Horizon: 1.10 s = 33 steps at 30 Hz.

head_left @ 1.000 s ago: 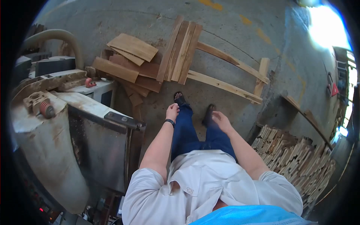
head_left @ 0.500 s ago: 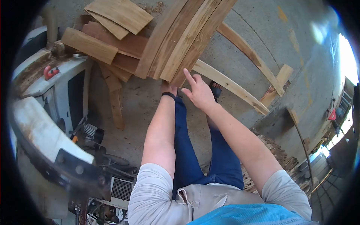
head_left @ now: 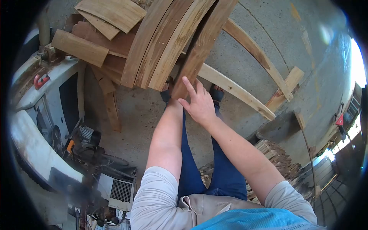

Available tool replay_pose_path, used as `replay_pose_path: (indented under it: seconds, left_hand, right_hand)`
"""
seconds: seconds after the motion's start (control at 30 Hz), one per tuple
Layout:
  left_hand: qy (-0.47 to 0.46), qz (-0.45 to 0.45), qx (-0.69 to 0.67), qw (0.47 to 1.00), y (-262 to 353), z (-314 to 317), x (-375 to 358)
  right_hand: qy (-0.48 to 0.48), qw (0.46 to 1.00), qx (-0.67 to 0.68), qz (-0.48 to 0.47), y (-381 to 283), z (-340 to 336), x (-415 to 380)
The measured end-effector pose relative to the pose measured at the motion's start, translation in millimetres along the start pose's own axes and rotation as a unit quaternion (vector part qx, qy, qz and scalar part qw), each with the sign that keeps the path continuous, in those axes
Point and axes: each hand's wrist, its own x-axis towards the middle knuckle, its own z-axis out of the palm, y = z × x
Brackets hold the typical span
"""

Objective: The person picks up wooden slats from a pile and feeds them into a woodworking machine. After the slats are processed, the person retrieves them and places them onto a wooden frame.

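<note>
A curved wooden plank runs away from me, its near end between my hands. My left hand is almost wholly hidden beneath that end; only the wrist shows, and the hand appears to bear the plank from below. My right hand lies against the plank's right edge near the end. Its index finger stretches over the top face, the thumb is spread towards me, and the other fingers are extended. To the left, separated by a dark gap, sit several similar curved planks side by side.
Flat boards are piled at the left beside a white machine. A pale strip of wood and a curved leg-like piece reach right to a crosspiece. Stacked wood offcuts lie behind my right leg.
The rightmost plank has come apart from the others, opening a gap, and its near end is closer to me. Both hands moved with it; my left wrist slid further under.
</note>
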Motion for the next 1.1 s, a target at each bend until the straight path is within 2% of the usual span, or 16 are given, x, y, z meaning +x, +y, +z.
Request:
replay_pose_path:
  seconds: [0.13,0.17,0.2,0.23,0.3,0.33,0.37,0.4,0.43,0.5,0.57,0.63,0.7,0.77,0.9,1.1]
  left_hand:
    - [-0.066,-0.069,-0.065,0.993,-26,7,11]
    - [0.103,-0.077,0.033,0.991,-33,17,20]
    - [0.104,-0.078,0.033,0.991,-40,0,30]
    - [0.163,-0.081,0.088,0.979,-48,-31,39]
    - [0.266,-0.06,0.141,0.952,-52,-26,38]
    - [0.268,-0.062,0.144,0.951,-45,-23,37]
    - [0.327,0.05,0.495,0.804,-32,-24,38]
    - [0.331,0.154,0.767,0.528,-23,-11,41]
    - [0.329,0.153,0.771,0.523,-18,2,47]
    - [0.238,0.316,0.721,0.568,-3,72,55]
    - [0.182,0.334,0.715,0.586,15,73,103]
    - [0.201,0.188,0.555,0.785,25,89,144]
    - [0.189,0.143,0.566,0.79,22,98,172]
    - [0.205,0.017,0.528,0.824,22,91,195]
    - [0.181,-0.017,0.466,0.866,11,125,181]
    - [0.185,-0.07,0.361,0.911,-36,96,140]
  right_hand:
    - [0.033,0.999,0.007,0.023,32,-4,-31]
    - [0.043,0.998,0.027,0.031,40,-5,-37]
    - [0.052,0.997,0.047,0.04,47,-5,-43]
    - [0.057,0.996,0.063,0.041,53,-6,-46]
    - [0.057,0.995,0.07,0.038,61,-7,-49]
    - [0.056,0.995,0.077,0.032,64,-7,-50]
    - [0.059,0.994,0.079,0.034,65,-6,-51]
    - [0.061,0.993,0.092,0.041,64,-5,-51]
    - [0.064,0.991,0.104,0.048,64,-2,-50]
    - [0.081,0.986,0.132,0.061,62,-1,-47]
    - [0.098,0.979,0.161,0.075,60,2,-44]
    - [0.111,0.973,0.184,0.084,63,4,-39]
    - [0.117,0.972,0.188,0.085,64,2,-32]
    - [0.125,0.971,0.191,0.071,68,2,-26]
    - [0.154,0.965,0.202,0.061,71,9,-32]
    - [0.172,0.969,0.153,0.09,41,-16,-81]
